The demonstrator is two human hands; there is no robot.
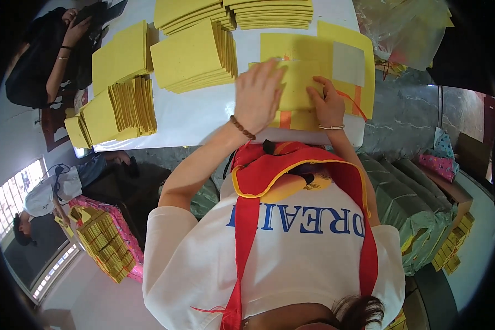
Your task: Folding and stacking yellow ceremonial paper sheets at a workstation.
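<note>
A folded yellow paper (301, 87) with an orange strip at its lower edge lies in front of me at the table's near edge. My left hand (258, 96) rests flat on its left side, fingers stretched out. At the right side of that paper, my right hand (329, 104) touches it with thumb and forefinger apart, holding nothing visible. Larger yellow sheets (366, 49) lie beneath and beyond it, with a pale grey rectangle (347, 64) on them. An orange ribbon (353, 103) trails out beside my right hand.
Stacks of folded yellow paper (190, 55) cover the white table's (198, 118) left and far parts. A clear plastic bag (404, 27) stands at the far right. Green wrapped bundles (404, 203) are at my right. Two other people (38, 60) are at the left.
</note>
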